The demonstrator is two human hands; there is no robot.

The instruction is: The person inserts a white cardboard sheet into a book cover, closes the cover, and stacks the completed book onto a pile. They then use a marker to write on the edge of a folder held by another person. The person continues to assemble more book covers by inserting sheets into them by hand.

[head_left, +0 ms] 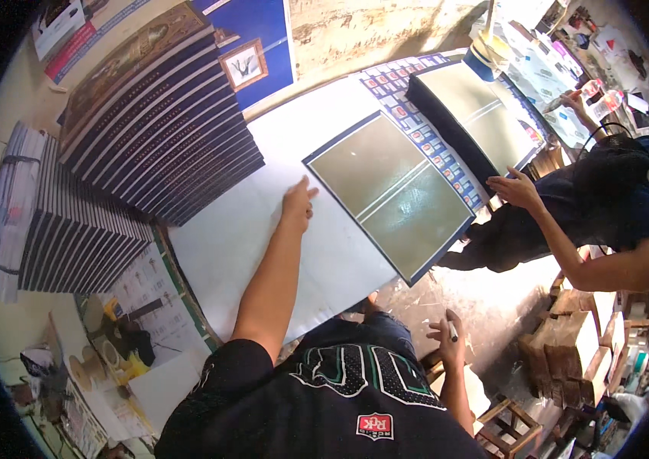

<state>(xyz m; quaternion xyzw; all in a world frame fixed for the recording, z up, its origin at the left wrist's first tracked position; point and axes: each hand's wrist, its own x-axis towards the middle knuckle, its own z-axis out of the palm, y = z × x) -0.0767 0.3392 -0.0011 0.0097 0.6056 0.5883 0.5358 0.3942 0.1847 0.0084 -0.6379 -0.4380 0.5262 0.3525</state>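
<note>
A large open book cover lies flat on the white tabletop, its grey-beige boards edged in dark blue with a pale strip across the middle. My left hand is over the white surface beside the cover's left edge. Its index finger is stretched out and the other fingers are partly bent, with nothing in them. Away from the table, low at my right side, my right hand is closed round a slim pen-like stick with a pale end; its exact kind is unclear.
Tall stacks of dark-covered books and bundled books stand at left. Across the table, a co-worker's hand rests beside a pile of similar covers. Paper stacks and a wooden stool stand on the right.
</note>
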